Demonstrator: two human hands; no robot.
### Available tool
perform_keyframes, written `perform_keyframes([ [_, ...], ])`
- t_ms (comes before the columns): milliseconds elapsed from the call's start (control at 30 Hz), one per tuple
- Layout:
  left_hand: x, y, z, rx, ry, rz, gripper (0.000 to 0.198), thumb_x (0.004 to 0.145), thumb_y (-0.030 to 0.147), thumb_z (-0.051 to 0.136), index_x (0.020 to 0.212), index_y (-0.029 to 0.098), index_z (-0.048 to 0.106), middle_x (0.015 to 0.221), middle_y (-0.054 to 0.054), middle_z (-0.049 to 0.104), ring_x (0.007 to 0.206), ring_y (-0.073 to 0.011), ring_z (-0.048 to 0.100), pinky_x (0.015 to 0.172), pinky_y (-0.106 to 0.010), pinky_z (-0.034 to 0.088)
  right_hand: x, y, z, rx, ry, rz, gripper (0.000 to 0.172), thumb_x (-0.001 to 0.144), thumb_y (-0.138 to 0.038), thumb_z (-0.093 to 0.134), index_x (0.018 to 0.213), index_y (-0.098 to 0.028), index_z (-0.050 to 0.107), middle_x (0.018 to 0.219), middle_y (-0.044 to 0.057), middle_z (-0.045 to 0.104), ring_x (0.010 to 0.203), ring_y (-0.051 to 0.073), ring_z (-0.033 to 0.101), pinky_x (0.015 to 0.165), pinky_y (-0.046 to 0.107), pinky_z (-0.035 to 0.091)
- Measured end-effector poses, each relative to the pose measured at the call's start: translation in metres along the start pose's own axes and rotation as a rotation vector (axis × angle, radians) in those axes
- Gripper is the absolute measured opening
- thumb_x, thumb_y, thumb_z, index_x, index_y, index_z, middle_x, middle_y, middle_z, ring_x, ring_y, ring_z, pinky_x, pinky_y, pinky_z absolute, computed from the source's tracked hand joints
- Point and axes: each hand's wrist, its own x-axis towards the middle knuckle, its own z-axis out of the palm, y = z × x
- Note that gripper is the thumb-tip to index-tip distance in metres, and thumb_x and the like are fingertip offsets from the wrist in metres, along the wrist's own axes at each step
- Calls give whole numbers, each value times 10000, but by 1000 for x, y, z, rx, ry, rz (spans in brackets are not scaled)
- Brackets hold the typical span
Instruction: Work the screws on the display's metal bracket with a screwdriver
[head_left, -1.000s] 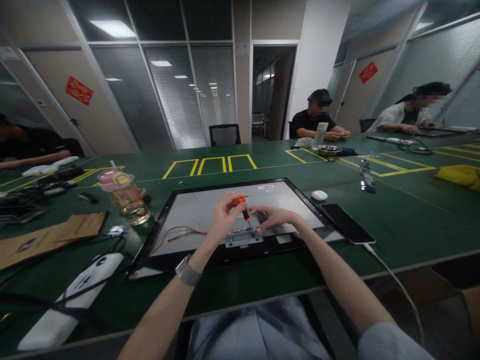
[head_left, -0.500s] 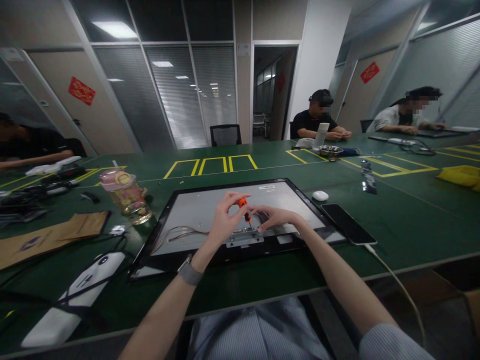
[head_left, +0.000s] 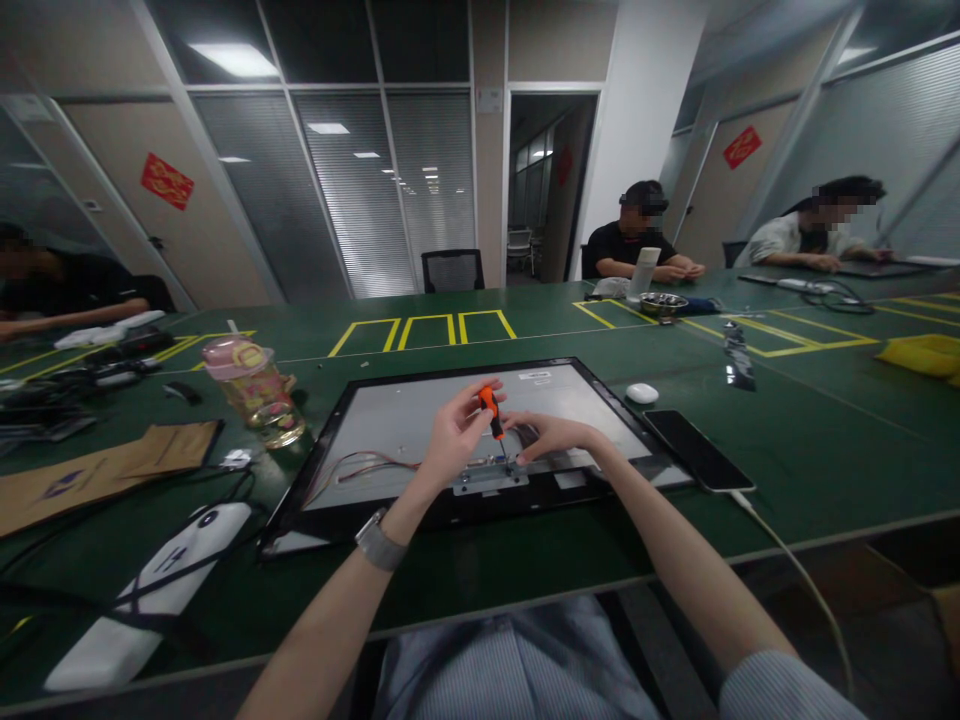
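Observation:
A monitor panel (head_left: 420, 405) lies back-side up on the green table (head_left: 810, 440), with red and black wires (head_left: 360, 465) on its left and a small metal bracket (head_left: 487, 478) at its near edge. My left hand (head_left: 454, 435) is closed round a small orange-handled screwdriver (head_left: 490, 410), held upright with its tip down at the bracket. My right hand (head_left: 551, 435) rests on the panel just right of the tip, fingers curled and pressing near the bracket.
A pink-lidded bottle (head_left: 255, 390) stands left of the panel, with a brown envelope (head_left: 97, 470) and a white device (head_left: 150, 590) nearer me. A black phone (head_left: 697, 450) with cable and a white earbud case (head_left: 641, 393) lie right. Other people sit at the far side.
The screwdriver handle has turned and tilted slightly in my left fingers, standing a little more upright. Both hands stay at the bracket.

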Motion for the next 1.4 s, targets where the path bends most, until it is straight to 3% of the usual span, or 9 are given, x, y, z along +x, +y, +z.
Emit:
perform_keyframes([
  [267, -6, 8, 4, 341, 47, 190, 290, 817, 237, 627, 1106, 214, 633, 1062, -69, 615, 940, -167, 625, 826, -300, 554, 3, 3, 2, 18, 8, -43, 711, 566, -525, 784, 1194, -251, 595, 1287, 40, 547, 1267, 304, 417, 1087, 409, 286],
  [433, -6, 11, 4, 185, -70, 150, 301, 895, 254, 506, 1183, 221, 588, 1268, -104, 527, 1132, -212, 568, 892, -317, 523, 2, 0, 1, 8, 1, -49, 689, 579, -543, 766, 1167, -224, 601, 1242, 49, 571, 1237, 293, 448, 1070, 405, 313],
  [567, -5, 3, 4, 164, 14, 119, 287, 913, 260, 478, 1178, 210, 575, 1190, -100, 578, 1056, -186, 602, 911, -324, 507, 2, 1, 2, 5, 14, -2, 717, 553, -539, 788, 1183, -253, 600, 1323, 46, 520, 1259, 307, 424, 1075, 403, 303],
  [733, -5, -3, 2, 280, 145, 162, 286, 830, 274, 619, 1113, 231, 634, 1003, -48, 549, 878, -137, 580, 789, -264, 525, 2, 3, 2, 14, 12, -12, 720, 550, -550, 790, 1186, -266, 604, 1348, 36, 502, 1283, 319, 392, 1084, 421, 283],
  [967, -5, 8, 0, 200, -58, 147, 334, 926, 264, 455, 1243, 243, 560, 1202, -89, 533, 1055, -186, 585, 913, -327, 487, 1, 0, 1, 23, -1, -4, 724, 551, -539, 792, 1191, -263, 596, 1326, 38, 515, 1284, 318, 393, 1092, 413, 278],
  [1167, -5, 4, 1, 348, 43, 198, 320, 866, 255, 572, 1182, 220, 606, 1060, -76, 598, 961, -179, 611, 863, -318, 515, 2, 1, 1, 40, 0, -38, 716, 548, -549, 792, 1181, -270, 604, 1325, 35, 516, 1277, 316, 402, 1088, 413, 284],
  [1300, -6, 1, 3, 251, -87, 187, 415, 911, 226, 479, 1326, 244, 471, 1281, -109, 526, 1108, -207, 578, 927, -354, 496, 3, 2, 1, 7, 4, -29, 736, 553, -574, 776, 1183, -238, 600, 1303, 52, 526, 1259, 310, 416, 1085, 414, 282],
  [1400, -7, 1, 5, 290, -98, 189, 440, 909, 208, 477, 1346, 243, 435, 1219, -101, 559, 1037, -183, 605, 874, -330, 521, 2, 1, 1, 9, -1, -47, 732, 556, -569, 774, 1185, -238, 598, 1316, 47, 520, 1247, 303, 427, 1084, 404, 279],
])
